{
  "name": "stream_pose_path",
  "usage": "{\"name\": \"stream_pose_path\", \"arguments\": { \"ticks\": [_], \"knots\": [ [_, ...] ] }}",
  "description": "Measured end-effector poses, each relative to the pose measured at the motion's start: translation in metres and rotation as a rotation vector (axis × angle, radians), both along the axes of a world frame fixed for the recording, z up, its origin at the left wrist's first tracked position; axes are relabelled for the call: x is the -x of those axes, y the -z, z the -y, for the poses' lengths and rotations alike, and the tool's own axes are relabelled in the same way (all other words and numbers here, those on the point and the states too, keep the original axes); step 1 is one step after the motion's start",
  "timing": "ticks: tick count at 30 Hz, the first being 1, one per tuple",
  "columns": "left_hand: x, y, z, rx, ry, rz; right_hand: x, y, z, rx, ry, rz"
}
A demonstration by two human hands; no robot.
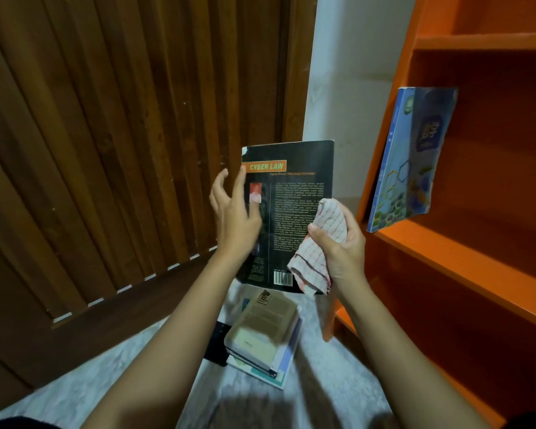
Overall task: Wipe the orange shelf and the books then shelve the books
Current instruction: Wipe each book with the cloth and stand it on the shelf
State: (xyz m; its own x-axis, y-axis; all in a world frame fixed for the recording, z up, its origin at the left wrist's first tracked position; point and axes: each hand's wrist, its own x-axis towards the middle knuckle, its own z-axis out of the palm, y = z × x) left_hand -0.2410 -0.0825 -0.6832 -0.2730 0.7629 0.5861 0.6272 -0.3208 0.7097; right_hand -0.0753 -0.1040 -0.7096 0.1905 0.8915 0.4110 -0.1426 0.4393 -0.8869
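Note:
My left hand (pixel 234 216) holds a black book titled "Cyber Law" (pixel 294 193) upright by its left edge, back cover toward me. My right hand (pixel 342 243) is shut on a bunched white cloth with red checks (pixel 321 246), pressed against the book's lower right part. The orange shelf (pixel 464 252) stands at the right. A blue book (pixel 412 159) leans upright on one of its boards, at the left end. A stack of several books (pixel 263 332) lies on the floor below my hands.
A dark brown slatted wooden door (pixel 112 134) fills the left side. A white wall strip (pixel 350 66) runs between the door and the shelf. The floor (pixel 99 376) is pale and marbled. A small black object (pixel 218 342) lies left of the stack.

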Motion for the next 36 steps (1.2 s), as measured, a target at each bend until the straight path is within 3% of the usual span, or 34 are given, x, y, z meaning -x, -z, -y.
{"name": "stream_pose_path", "arguments": {
  "ticks": [1,3,5,7,14,20,26,30,36],
  "knots": [
    [-0.003,-0.002,0.002,-0.031,-0.028,-0.051,0.001,0.0,0.001,-0.004,0.035,0.048],
    [-0.01,-0.006,0.006,-0.052,0.119,-0.017,0.004,0.001,0.004,-0.024,0.106,0.152],
    [-0.019,-0.013,0.013,0.035,0.322,0.055,0.01,0.004,0.01,-0.055,0.14,0.216],
    [-0.027,-0.02,0.019,0.119,0.396,0.045,0.018,0.01,0.017,-0.081,0.158,0.265],
    [-0.036,-0.017,0.027,0.048,0.274,-0.003,0.029,0.026,0.026,-0.19,0.254,0.452],
    [-0.032,-0.017,0.024,-0.008,0.219,0.172,0.036,0.026,0.032,-0.238,0.242,0.597],
    [-0.001,-0.012,0.013,-0.101,0.131,0.482,0.019,0.015,0.026,-0.064,0.216,0.451],
    [0.0,-0.01,0.023,-0.068,0.224,0.5,0.015,-0.002,0.009,-0.074,0.298,0.464],
    [-0.023,-0.019,0.037,-0.146,0.286,0.476,0.046,-0.044,-0.006,-0.272,0.397,0.58]
  ]
}}
